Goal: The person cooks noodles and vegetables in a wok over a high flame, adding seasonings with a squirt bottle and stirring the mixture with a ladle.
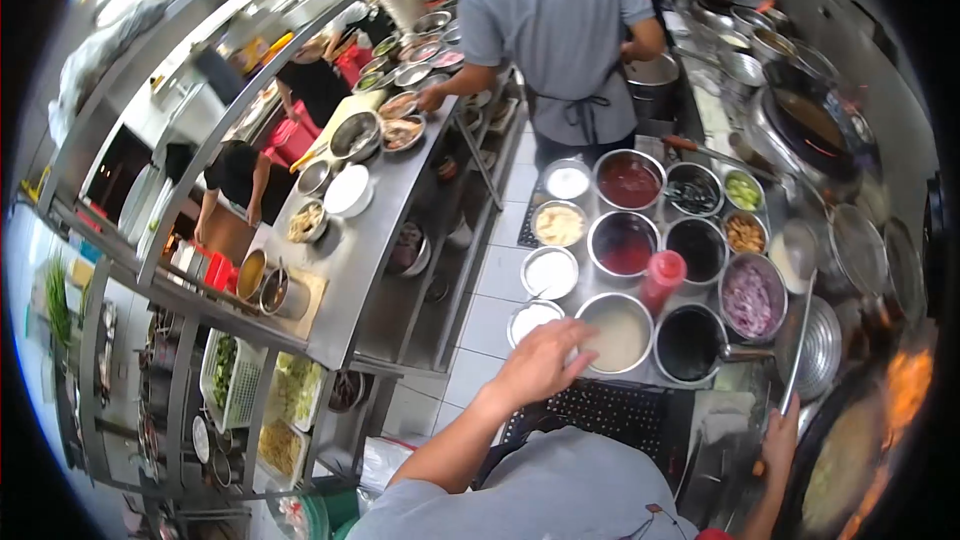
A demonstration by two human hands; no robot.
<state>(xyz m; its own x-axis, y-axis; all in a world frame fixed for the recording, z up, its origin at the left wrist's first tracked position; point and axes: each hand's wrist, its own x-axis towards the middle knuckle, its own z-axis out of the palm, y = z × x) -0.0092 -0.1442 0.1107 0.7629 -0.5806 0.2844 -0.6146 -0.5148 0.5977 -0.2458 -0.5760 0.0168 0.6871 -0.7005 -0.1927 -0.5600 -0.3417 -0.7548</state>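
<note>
My left hand (542, 360) is stretched over the near edge of the sauce station, fingers apart, holding nothing that I can see. It lies between a container of white powder (535, 318) and a steel pot of pale liquid (615, 332). My right hand (780, 438) grips the long metal handle of a ladle (797, 340). The handle slants up from the hand, past a perforated strainer (818, 348). Close on the right is a wok (840, 465) with pale food in it and flames at its side. A red squeeze bottle (662, 280) stands among the pots.
Pots of dark sauce (690, 340), red sauce (630, 180) and sliced onion (752, 295) crowd the station. A co-worker in grey (560, 40) stands ahead in the aisle. Left runs a steel counter (350, 270) with bowls. Another wok (805, 125) sits farther right.
</note>
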